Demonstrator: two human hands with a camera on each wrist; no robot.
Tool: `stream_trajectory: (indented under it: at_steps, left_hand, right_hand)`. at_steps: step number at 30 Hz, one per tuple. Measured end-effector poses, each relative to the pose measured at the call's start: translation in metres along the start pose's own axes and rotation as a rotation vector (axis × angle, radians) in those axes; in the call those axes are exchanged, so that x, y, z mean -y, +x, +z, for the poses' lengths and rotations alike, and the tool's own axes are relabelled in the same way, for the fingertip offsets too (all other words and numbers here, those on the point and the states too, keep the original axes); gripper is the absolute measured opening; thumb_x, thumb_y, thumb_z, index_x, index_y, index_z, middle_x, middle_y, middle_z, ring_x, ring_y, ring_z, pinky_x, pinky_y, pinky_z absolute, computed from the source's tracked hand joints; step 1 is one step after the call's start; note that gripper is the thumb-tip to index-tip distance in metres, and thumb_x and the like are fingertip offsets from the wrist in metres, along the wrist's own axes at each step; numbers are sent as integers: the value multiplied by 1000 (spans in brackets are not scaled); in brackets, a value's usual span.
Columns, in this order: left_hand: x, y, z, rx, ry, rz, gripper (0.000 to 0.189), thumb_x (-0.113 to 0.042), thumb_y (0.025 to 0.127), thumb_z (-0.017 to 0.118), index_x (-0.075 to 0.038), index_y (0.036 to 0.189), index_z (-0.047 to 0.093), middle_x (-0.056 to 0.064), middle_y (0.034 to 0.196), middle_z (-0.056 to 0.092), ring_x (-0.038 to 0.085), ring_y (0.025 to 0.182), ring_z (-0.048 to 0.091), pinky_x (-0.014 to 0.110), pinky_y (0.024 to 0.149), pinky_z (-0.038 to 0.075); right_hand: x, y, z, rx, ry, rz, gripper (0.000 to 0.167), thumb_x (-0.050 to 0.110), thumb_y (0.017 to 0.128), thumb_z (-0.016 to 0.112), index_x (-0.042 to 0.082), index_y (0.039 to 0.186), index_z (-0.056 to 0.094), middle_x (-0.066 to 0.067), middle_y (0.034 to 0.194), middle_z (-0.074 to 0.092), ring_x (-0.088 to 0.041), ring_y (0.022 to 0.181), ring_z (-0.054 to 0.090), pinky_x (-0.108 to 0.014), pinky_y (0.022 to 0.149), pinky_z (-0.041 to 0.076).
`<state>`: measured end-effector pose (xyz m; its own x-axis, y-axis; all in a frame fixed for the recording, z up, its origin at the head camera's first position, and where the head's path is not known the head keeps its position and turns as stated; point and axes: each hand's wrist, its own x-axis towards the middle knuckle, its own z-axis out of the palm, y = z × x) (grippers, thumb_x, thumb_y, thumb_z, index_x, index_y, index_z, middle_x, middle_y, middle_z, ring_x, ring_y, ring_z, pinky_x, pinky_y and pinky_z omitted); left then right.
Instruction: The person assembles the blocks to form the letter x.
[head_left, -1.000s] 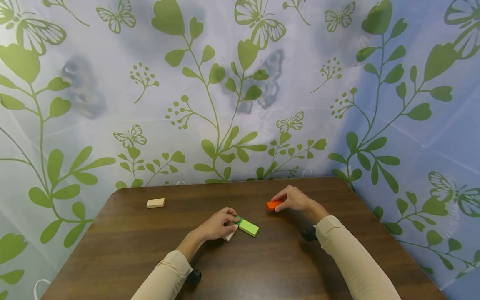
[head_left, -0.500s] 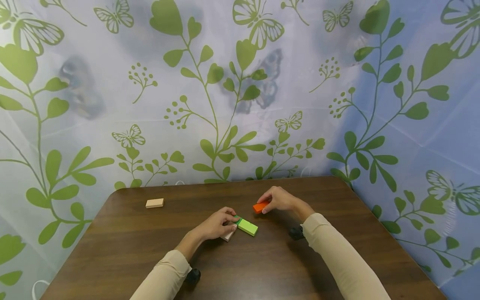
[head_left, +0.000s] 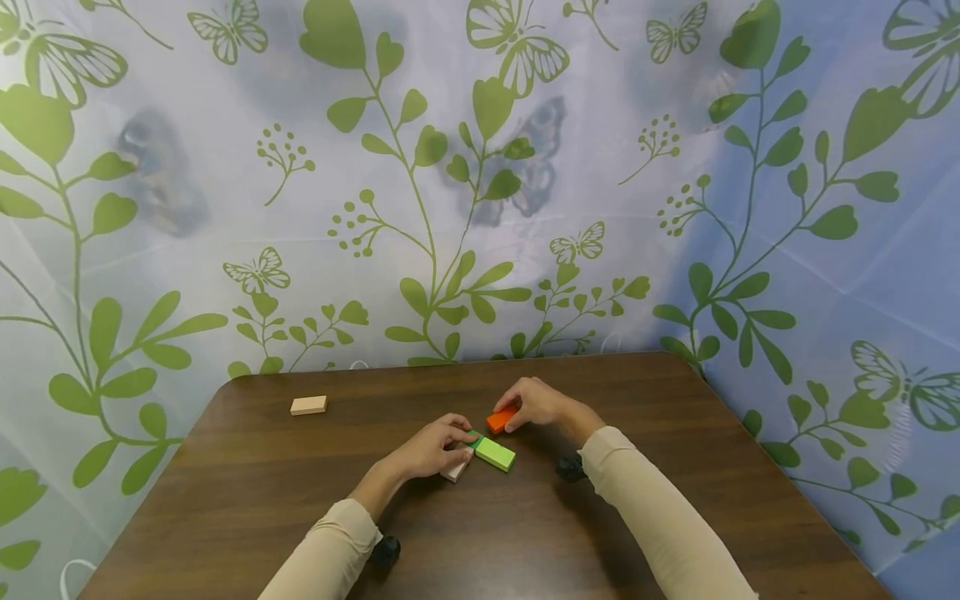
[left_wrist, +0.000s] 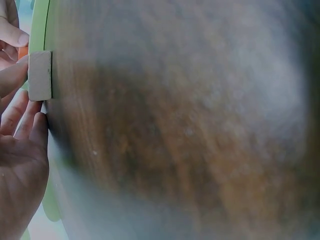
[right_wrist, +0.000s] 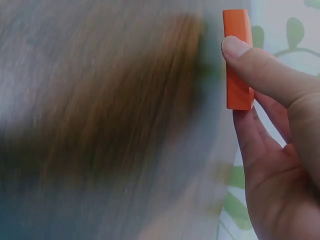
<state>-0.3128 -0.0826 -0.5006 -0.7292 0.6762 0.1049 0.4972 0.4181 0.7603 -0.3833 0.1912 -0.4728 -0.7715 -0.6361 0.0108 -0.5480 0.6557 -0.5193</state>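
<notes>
My left hand (head_left: 431, 450) is over a small group of blocks at mid-table. Its thumb is against a pale wooden block (head_left: 455, 471), and its fingers rest by a dark green block (head_left: 476, 441), mostly covered by them. In the left wrist view the pale block's end (left_wrist: 40, 76) shows between thumb and fingers. A lime green block (head_left: 496, 454) lies end to end with the dark green one. My right hand (head_left: 543, 402) pinches an orange block (head_left: 501, 418) just behind the green ones; the right wrist view shows the thumb across its face.
Another pale wooden block (head_left: 309, 406) lies alone at the back left of the brown table (head_left: 480, 542). A curtain (head_left: 465, 208) printed with leaves and butterflies hangs right behind the table and along its right side.
My right hand has moved left with the orange block, bringing it close to the green blocks. The left hand and the blocks under it have stayed in place.
</notes>
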Motion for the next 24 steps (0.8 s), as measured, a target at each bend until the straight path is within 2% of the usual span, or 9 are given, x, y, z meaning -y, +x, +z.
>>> stream_trajectory:
  at_steps: [9, 14, 19, 24]
  left_hand:
    - [-4, -2, -3, 7, -25, -9, 32, -9, 104, 65, 8, 131, 66, 19, 144, 47, 39, 130, 49, 57, 107, 42]
    - [-4, -3, -1, 13, -36, -10, 32, -9, 104, 64, 8, 131, 66, 18, 144, 47, 38, 131, 49, 57, 107, 41]
    - [-3, -1, 0, 9, -33, -9, 32, -9, 104, 64, 8, 131, 66, 18, 144, 47, 37, 129, 50, 56, 106, 43]
    - [-3, -2, -1, 8, -23, -23, 33, -10, 104, 65, 7, 132, 66, 18, 144, 47, 37, 128, 50, 55, 105, 43]
  right_hand:
    - [11, 12, 10, 24, 13, 18, 31, 12, 81, 91, 17, 110, 82, 4, 107, 74, -10, 93, 62, -32, 83, 53]
    - [12, 16, 15, 52, 20, -7, 31, 9, 81, 90, 15, 110, 82, 3, 107, 74, -11, 92, 63, -30, 83, 53]
    - [16, 20, 18, 71, -12, -44, 31, 6, 84, 87, 15, 113, 80, 1, 115, 72, -18, 104, 63, -35, 89, 53]
    - [19, 19, 20, 77, -40, -35, 33, 6, 86, 85, 16, 117, 79, -3, 125, 68, -26, 116, 60, -41, 94, 52]
